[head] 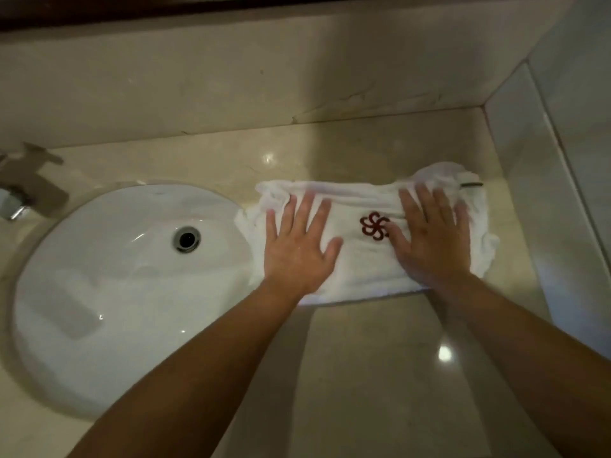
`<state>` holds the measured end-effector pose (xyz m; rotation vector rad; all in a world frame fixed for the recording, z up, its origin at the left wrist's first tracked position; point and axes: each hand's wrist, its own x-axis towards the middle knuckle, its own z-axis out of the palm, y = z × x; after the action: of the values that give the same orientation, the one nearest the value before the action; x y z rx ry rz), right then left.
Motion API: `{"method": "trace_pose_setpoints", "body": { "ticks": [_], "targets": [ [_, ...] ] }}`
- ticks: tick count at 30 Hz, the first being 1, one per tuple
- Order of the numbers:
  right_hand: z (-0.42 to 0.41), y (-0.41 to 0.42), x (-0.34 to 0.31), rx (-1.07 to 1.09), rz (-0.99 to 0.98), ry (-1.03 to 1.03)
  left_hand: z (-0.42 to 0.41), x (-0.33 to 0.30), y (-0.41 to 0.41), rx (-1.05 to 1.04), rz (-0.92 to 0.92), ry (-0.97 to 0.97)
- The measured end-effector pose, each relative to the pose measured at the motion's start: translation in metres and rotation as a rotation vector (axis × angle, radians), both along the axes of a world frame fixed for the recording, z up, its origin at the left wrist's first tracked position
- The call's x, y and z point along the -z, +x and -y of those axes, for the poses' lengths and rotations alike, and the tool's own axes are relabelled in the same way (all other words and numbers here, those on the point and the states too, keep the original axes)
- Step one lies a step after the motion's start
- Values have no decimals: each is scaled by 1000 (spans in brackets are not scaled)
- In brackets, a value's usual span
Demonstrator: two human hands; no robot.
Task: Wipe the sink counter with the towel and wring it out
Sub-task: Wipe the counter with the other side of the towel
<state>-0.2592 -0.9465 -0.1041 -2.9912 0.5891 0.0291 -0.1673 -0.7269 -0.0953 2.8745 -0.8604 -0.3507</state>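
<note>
A white towel [360, 259] with a dark red flower emblem lies bunched on the beige stone counter [380, 358], just right of the sink. My left hand [299, 246] presses flat on the towel's left part, fingers spread and straight. My right hand [433, 239] presses flat on its right part, fingers straight and pointing away from me. The towel's left edge hangs slightly over the sink rim.
The oval white sink [109, 292] with its drain hole [186, 239] fills the left. A metal faucet [20, 190] stands at the far left. A stone backsplash [264, 77] runs behind, and a tiled wall [562, 193] closes the right side.
</note>
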Motion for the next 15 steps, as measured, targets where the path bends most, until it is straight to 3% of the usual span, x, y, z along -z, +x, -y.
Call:
{"method": "trace_pose_setpoints", "body": {
  "ticks": [7,15],
  "targets": [
    [39,49,0,37,20,-18,41,-3,43,14,-28,42],
    [3,-83,-2,62,22,1,10,-1,-70,78,-22,0]
  ]
}}
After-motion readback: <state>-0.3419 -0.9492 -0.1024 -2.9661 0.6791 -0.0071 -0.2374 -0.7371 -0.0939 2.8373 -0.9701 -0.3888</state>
